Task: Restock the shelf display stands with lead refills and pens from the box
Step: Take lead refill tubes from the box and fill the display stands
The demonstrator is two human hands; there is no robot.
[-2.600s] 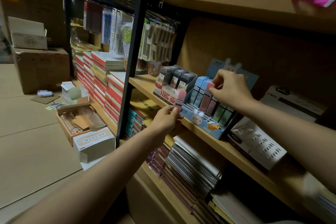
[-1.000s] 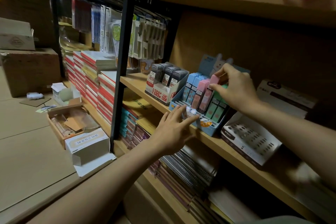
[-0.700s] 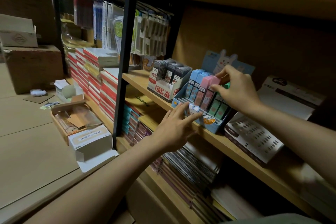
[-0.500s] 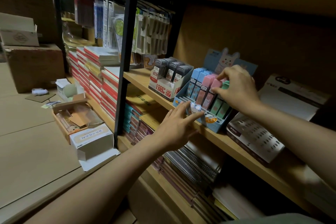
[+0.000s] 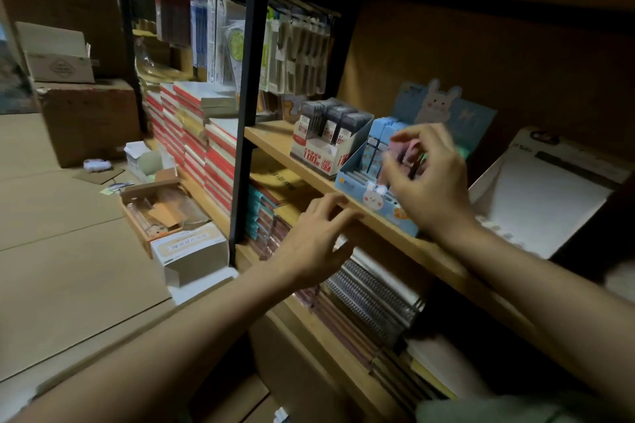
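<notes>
Pastel lead-refill cases [image 5: 381,144] fill the blue rabbit-printed cardboard stand [image 5: 369,194]. Right hand [image 5: 429,178], blurred, hovers over the stand, grip indeterminate; left hand [image 5: 314,237] spread, empty. Next: fetch stock.

left hand [image 5: 318,240]: off blue display stand [image 5: 357,182], now below shelf front edge [image 5: 385,227], fingers loose | right hand [image 5: 429,178]: lifted from pink refill cases [image 5: 400,148], now open in front of stand
</notes>
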